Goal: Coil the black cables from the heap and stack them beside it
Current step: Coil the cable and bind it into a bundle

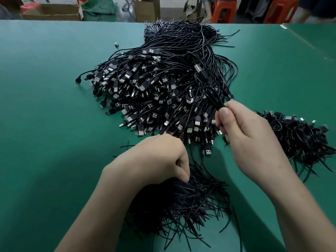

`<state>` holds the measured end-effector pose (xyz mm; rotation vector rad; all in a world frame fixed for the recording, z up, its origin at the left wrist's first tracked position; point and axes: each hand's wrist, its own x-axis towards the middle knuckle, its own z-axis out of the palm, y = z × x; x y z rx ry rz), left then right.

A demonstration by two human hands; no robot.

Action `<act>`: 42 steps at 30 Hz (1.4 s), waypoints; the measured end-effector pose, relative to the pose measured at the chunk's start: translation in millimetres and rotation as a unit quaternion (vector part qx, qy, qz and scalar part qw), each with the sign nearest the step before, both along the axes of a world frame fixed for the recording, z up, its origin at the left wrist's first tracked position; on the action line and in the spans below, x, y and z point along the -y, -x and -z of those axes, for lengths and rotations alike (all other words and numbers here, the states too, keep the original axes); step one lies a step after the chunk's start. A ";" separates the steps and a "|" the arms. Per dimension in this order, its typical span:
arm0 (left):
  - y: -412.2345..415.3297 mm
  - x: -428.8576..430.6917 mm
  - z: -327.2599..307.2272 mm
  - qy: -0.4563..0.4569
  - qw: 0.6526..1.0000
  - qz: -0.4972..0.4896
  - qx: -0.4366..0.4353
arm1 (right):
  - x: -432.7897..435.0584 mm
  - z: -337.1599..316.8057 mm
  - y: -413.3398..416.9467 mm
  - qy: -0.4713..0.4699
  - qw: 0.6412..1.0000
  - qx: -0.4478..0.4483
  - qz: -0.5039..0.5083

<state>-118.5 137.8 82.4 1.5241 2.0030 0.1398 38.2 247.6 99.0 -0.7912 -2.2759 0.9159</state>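
Green matting covers a wide bench [45, 106] that fills most of the frame. In the centre and upper centre lies a large heap of black cables [154, 88]. Their silver-tipped flat plugs are fanned out toward the lower left of the heap, and their thin tails sweep up toward the top centre. One small plug [116, 44] lies alone on the mat just beside the heap's upper left edge. At right of centre, the right hand [254, 135] is raised over the near right edge of the heap. Its thumb and fingers are closed tight, pinching a folded cable [209, 88] whose gathered loops rise up and to the left, with one plug at the top of the loops. At lower centre, the left hand [156, 160] is turned knuckles up with its fingers curled under. The thumb and fingertips are pressed together on the top of a pile of short black strands [181, 202], which spreads across the bottom centre of the frame between the two forearms. At the right edge, beside the heap and behind the right wrist, sits a lower stack of coiled cables [298, 139]. Beyond the bench, along the top of the frame, are a cardboard box [52, 11] at upper left, a green sack [99, 10] next to it, and orange stools [224, 10] at upper right, all blurred.
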 end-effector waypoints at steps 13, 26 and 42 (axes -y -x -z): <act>10.7 2.0 -1.3 -0.046 0.999 -0.009 0.006 | -1.3 0.3 -1.1 0.016 1.000 0.009 -0.004; 17.0 8.7 -16.3 -0.371 0.877 -0.217 0.216 | 8.7 2.3 4.6 0.043 0.998 -0.028 -0.038; 10.0 -5.3 -3.8 -0.240 0.720 -0.209 0.617 | 16.7 2.0 11.1 0.235 0.961 -0.105 -0.102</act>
